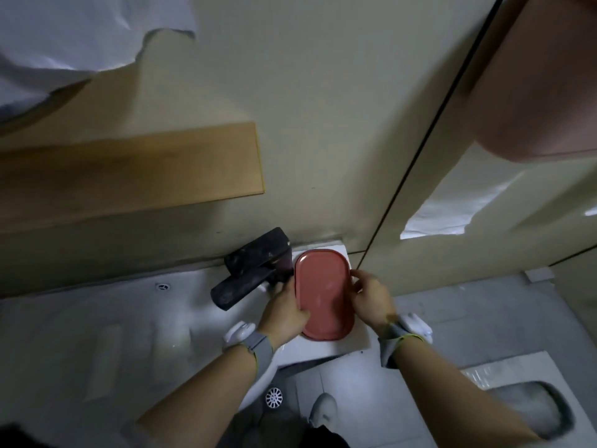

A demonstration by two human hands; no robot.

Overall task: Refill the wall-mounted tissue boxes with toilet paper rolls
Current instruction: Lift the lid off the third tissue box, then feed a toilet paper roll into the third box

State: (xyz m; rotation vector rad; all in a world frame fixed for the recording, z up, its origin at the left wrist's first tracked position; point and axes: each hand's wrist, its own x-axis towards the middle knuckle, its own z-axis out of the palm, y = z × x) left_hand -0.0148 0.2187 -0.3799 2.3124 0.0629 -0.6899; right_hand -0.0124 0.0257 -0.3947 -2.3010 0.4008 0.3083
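— What are your hands doing, seen from the head camera?

— My left hand (pixel 284 310) and right hand (pixel 371 297) both grip the pink lid (pixel 323 295) of the wall-mounted tissue box (pixel 326 345), the left curled round its left edge and the right pinching its right edge. The white box sits just right of a black fixture (pixel 255 266), against the beige wall (pixel 323 108).

— And the toilet paper roll?

— I see none in this view. Whether there is one in the box, I cannot tell; the lid covers it.

— What could go wrong?

— I judge the lid could slip, since I hold it only by its rims. It would fall towards the grey floor (pixel 358 389) or the squat toilet (pixel 529 405) near right. Pulling unevenly might jam it against the black fixture.
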